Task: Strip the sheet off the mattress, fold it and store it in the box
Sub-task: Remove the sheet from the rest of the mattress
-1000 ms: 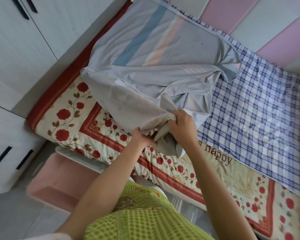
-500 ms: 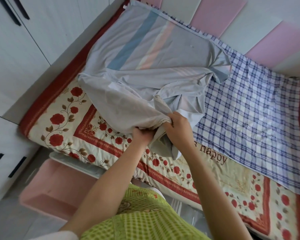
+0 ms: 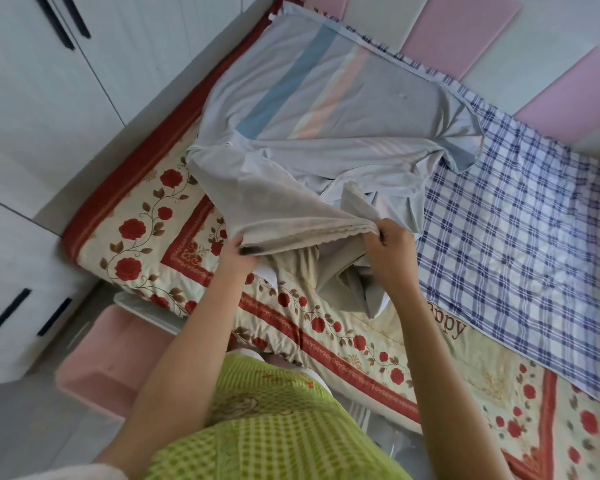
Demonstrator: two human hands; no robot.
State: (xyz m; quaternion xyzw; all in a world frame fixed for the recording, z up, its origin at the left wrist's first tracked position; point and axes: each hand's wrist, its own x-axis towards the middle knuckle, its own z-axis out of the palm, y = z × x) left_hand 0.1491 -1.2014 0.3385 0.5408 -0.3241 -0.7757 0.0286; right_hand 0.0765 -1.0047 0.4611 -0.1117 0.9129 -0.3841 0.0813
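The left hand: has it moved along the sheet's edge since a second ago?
Yes. The left hand has slid away from the right hand, towards the wardrobe, stretching the sheet.

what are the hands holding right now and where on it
Both hands grip the grey sheet along one gathered edge: the left hand pinches one end of the stretch, the right hand the other, lifted above the floral mattress.

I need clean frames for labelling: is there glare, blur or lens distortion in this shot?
Head view: daylight washes out part of the blue-and-white checked cloth; the white wardrobe doors and bed edge bow from wide-angle distortion; both the left hand and right hand gripping the grey striped sheet look sharp; corners soften slightly.
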